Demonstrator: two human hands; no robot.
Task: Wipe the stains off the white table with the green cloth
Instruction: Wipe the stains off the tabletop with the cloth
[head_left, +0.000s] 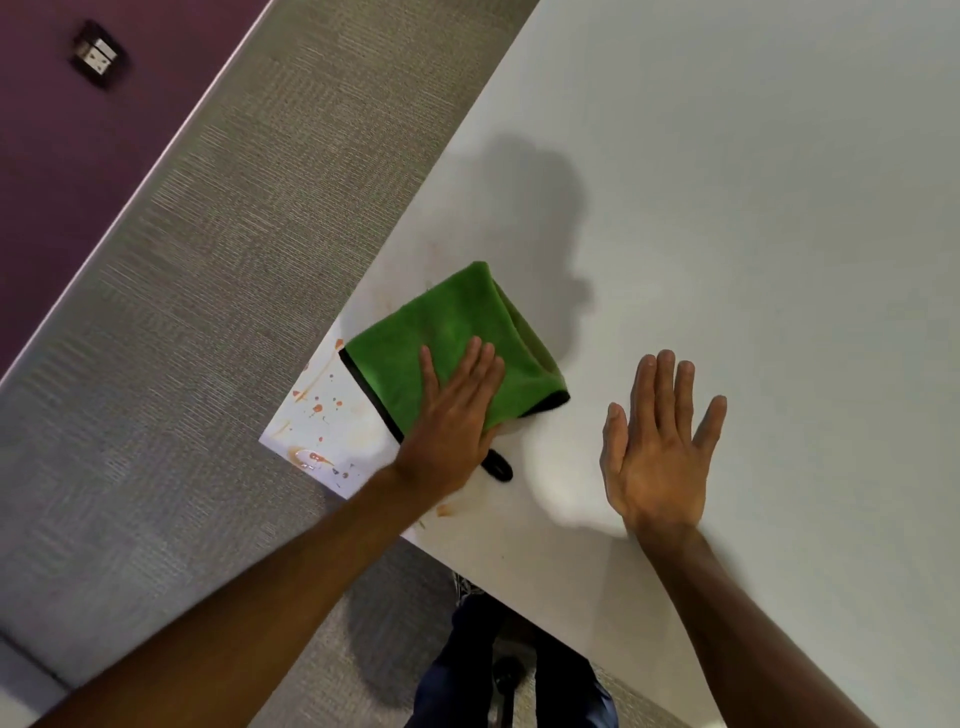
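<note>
Folded green cloth (447, 343) lies flat on the white table (753, 208) near its corner, pinned under the left hand (452, 415), palm down with fingers flat, pressing not gripping; looks mid-wipe. Orange-red stains (319, 410) sit just off the thumb side of that hand toward the table corner, uncovered, with a small smear (444, 511) by the wrist, so the next pass likely needs the cloth pushed toward the corner, pressure kept. Right hand (660, 447) is free, fingers spread, flat on or just over bare table, apart from the cloth.
</note>
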